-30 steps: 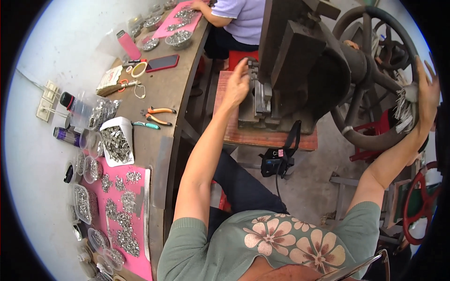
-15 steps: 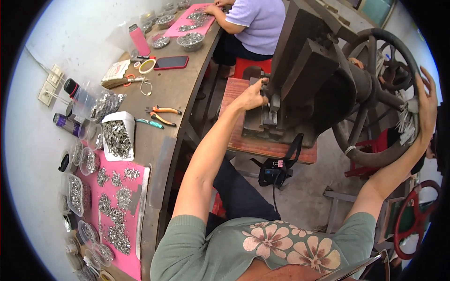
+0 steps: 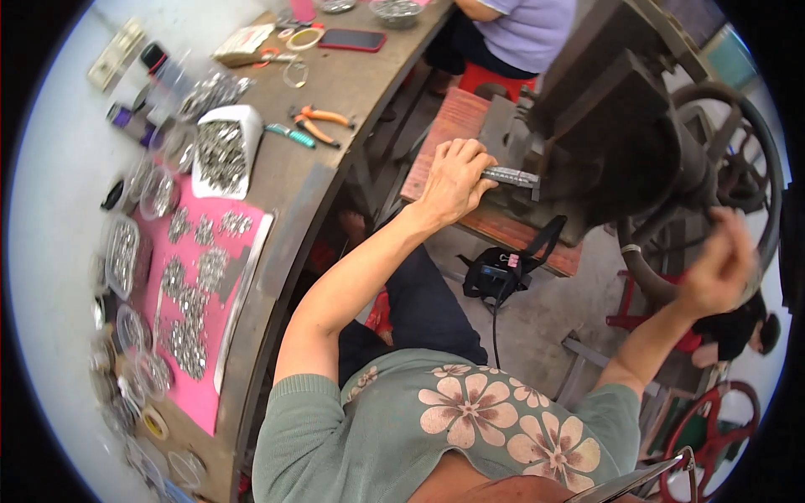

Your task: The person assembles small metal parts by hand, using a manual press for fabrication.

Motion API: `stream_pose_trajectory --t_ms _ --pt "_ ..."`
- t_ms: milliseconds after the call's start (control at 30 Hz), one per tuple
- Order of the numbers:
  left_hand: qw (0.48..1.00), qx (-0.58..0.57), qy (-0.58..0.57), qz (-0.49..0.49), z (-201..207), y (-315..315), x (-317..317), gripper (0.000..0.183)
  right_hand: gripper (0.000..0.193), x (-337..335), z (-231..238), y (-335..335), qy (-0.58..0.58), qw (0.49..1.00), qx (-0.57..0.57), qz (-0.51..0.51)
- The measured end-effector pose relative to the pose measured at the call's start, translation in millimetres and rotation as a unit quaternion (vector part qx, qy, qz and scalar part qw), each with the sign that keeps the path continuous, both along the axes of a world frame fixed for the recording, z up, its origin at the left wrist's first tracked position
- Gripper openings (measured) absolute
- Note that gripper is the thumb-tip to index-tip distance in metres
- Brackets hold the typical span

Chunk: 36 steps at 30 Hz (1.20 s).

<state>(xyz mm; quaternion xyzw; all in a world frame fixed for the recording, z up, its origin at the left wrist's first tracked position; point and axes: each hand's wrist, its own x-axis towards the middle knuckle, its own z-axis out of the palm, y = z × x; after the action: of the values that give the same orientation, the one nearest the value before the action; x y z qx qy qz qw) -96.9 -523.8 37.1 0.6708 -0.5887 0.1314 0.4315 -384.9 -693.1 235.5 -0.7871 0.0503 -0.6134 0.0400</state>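
My left hand has its fingers closed round one end of a short dark metal bar with a row of notches or marks along it. The bar's far end reaches the bed of a heavy dark hand press; whether it touches is unclear. My right hand is raised beside the press's big handwheel, smeared by motion, so its fingers do not read. The press stands on a reddish wooden stand.
On the left workbench lie orange-handled pliers, a teal-handled tool, a phone and a white tub of metal parts. Small parts cover a pink mat. A black bag hangs below the stand. Another person sits beyond.
My left hand has drawn back from the press bed toward me, now with the metal bar in it. My right hand has come off the handwheel rim and moved inward. The view has shifted.
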Motion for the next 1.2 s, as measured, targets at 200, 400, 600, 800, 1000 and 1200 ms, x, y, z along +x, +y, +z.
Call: stream_pose_trajectory --t_ms 200,400,600,800,1000,1200 --pt "0.98 0.012 0.037 0.194 2 140 -13 0.032 0.063 147 -140 105 0.37 0.894 0.148 0.202" --pt "0.911 0.006 0.093 0.401 -4 271 -58 0.032 0.047 216 -180 210 0.357 0.839 0.073 0.405" --pt "0.847 0.019 0.147 0.511 -23 368 -100 0.032 0.038 248 -194 310 0.389 0.736 0.044 0.552" --pt "0.812 0.061 0.144 0.562 -33 419 -104 0.033 0.041 266 -228 367 0.415 0.725 0.01 0.549" --pt "0.795 0.051 0.114 0.594 -35 434 -88 0.032 0.061 274 -233 396 0.384 0.738 -0.018 0.555" --pt "0.802 0.053 0.092 0.587 -37 426 -91 0.032 0.066 276 -251 405 0.345 0.779 0.021 0.523"
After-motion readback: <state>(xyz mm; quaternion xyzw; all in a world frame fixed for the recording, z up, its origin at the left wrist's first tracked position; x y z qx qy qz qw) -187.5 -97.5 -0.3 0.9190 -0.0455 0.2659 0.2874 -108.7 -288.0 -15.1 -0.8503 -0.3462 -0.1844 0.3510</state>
